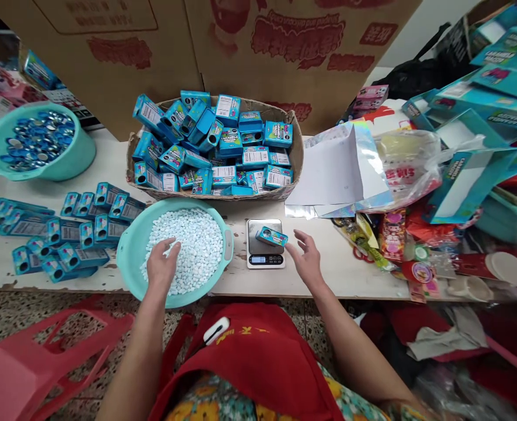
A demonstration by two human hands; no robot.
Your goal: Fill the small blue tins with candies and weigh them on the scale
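Small pale candies (201, 245) fill a turquoise basin (129, 254). My left hand (162, 266) hangs over them at the left side, fingers bent and parted, with nothing visible in it. To the right of the basin is a small digital scale (266, 261) with a lit display too small to read surely. A blue candy tin (272, 236) lies tilted on its metal plate. Beside the tin's right end my right hand (304, 257) is open, thumb and fingers apart; whether the thumb touches the tin I cannot tell.
A cut-down cardboard box (295, 164) behind the basin holds many blue tins. More tins (96, 228) stand at left, near a tub of shiny blue lids (78, 146). Papers (328, 169), plastic bags and folded blue cartons (468, 181) crowd the right. A pink stool (30, 362) stands below left.
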